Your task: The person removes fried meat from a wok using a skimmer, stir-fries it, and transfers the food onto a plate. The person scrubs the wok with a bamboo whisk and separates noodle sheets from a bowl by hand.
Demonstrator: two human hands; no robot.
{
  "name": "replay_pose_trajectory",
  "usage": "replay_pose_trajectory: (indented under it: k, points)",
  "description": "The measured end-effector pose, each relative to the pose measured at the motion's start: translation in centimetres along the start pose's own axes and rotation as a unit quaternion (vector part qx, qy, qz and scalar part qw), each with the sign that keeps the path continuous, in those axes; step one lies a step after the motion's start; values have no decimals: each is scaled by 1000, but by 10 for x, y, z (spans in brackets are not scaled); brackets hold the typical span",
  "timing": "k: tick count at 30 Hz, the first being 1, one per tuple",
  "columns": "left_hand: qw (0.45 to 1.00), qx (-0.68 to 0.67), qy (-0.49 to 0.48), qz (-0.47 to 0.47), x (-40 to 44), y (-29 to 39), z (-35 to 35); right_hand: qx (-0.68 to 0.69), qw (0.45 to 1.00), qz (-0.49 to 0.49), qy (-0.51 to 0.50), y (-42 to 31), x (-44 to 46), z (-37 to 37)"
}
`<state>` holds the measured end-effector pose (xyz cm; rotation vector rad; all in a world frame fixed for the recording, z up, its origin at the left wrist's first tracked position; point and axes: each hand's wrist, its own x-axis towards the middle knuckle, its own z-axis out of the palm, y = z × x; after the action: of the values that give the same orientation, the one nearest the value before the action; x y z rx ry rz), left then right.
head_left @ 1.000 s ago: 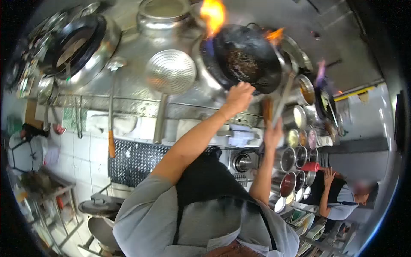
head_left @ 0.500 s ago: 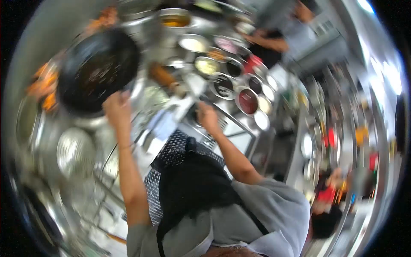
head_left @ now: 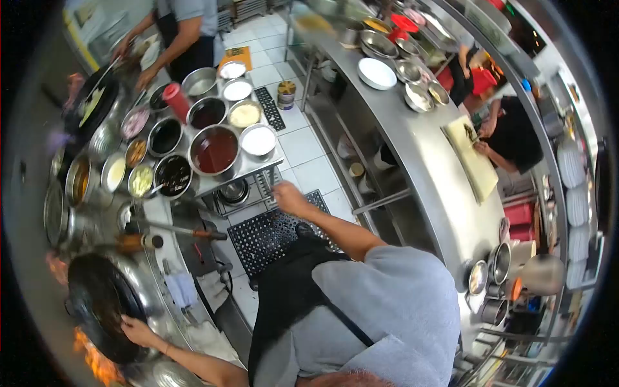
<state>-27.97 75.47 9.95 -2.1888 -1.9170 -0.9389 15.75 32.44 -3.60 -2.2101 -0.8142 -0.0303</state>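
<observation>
Flames lick around a black wok at the lower left, and the fingers of my left hand are closed on its near edge. My right hand is out over the floor, just beyond the corner of the sauce station. Its fingers are curled closed; what they hold, if anything, I cannot make out. A long-handled tool lies between the wok and the sauce pots, beside a wooden-handled item. A folded blue cloth rests on the stove's front ledge.
Metal pots of sauce and a red bottle crowd the station. Another person works at a second wok. A steel counter runs along the right, with bowls and a cutting board, where a person's hands are working.
The view has swung right, toward the counter and floor. My right hand has moved away from the long-handled tool by the stove. My left hand remains at the wok's edge.
</observation>
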Motion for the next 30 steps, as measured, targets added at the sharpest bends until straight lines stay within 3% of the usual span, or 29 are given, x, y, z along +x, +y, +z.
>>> replay_pose_trajectory:
  k: [2, 3, 4, 7, 8, 9, 11, 13, 16, 19, 21, 23, 24, 25, 27, 28, 30]
  points:
    - [999, 8, 10, 30, 8, -16, 9, -6, 995, 74, 59, 50, -18, -39]
    - [994, -9, 71, 86, 7, -14, 10, -2, 987, 121, 102, 72, -24, -62]
    - [999, 47, 3, 11, 15, -27, 16, -25, 981, 145, 126, 101, -27, -83]
    - [991, 110, 33, 61, 15, -42, 15, -109, 939, 296, 138, 163, -5, -182]
    - [985, 130, 66, 93, 12, -54, 18, -131, 935, 201, 261, 202, 2, -201]
    - [976, 148, 98, 123, 13, -50, 21, -96, 923, 245, 282, 204, 18, -240]
    - [973, 162, 110, 121, -10, -13, -1, -44, 885, 350, 304, 244, 46, -298]
    - [971, 150, 121, 142, -43, 31, -20, -79, 861, 296, 406, 312, 60, -331]
    - [974, 82, 90, 190, -91, 92, -31, -175, 839, 371, 357, 372, 64, -368]
    - [967, -40, 76, 242, -133, 128, -5, -231, 821, 360, 378, 384, 52, -377]
    - [935, -98, 61, 334, -166, 169, 5, -159, 821, 387, 390, 366, 30, -379]
    - [952, -196, -91, 218, -202, 225, 12, -137, 816, 378, 415, 355, 12, -373]
    - [932, -247, -189, 184, -218, 251, 18, -159, 831, 311, 433, 341, 0, -371]
    - [900, -298, -284, 146, -236, 283, 22, -168, 833, 312, 425, 324, -11, -369]
    - [838, -345, -326, 270, -281, 361, 1, -163, 848, 308, 399, 294, -34, -359]
    - [781, -408, -430, 200, -303, 381, 9, -148, 862, 302, 381, 282, -45, -353]
    - [654, -435, -591, 183, -339, 421, 14, -116, 888, 269, 355, 251, -67, -333]
